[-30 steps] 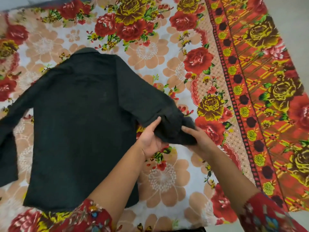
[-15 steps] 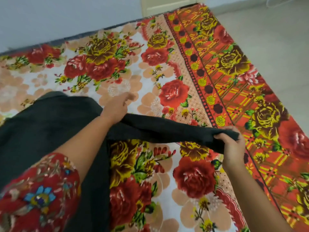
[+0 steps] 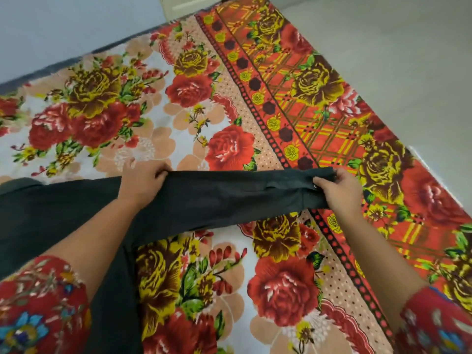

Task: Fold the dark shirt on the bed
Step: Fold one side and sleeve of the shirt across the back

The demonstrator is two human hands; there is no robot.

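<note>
Two hands, well apart, hold one sleeve (image 3: pixel 229 198) of the dark shirt (image 3: pixel 51 213) stretched across the floral bedspread (image 3: pixel 191 90). Left hand (image 3: pixel 143 182) grips the sleeve at its shoulder end; right hand (image 3: pixel 337 192) pinches the cuff (image 3: pixel 316 180). Left of the sleeve, the shirt's body lies on the bedspread. Beyond the sleeve: white rose field, red-and-yellow lattice border (image 3: pixel 329 129), then pale grey floor (image 3: pixel 396 60), pale wall (image 3: pixel 63 29) and a cream door base (image 3: pixel 194 3).
</note>
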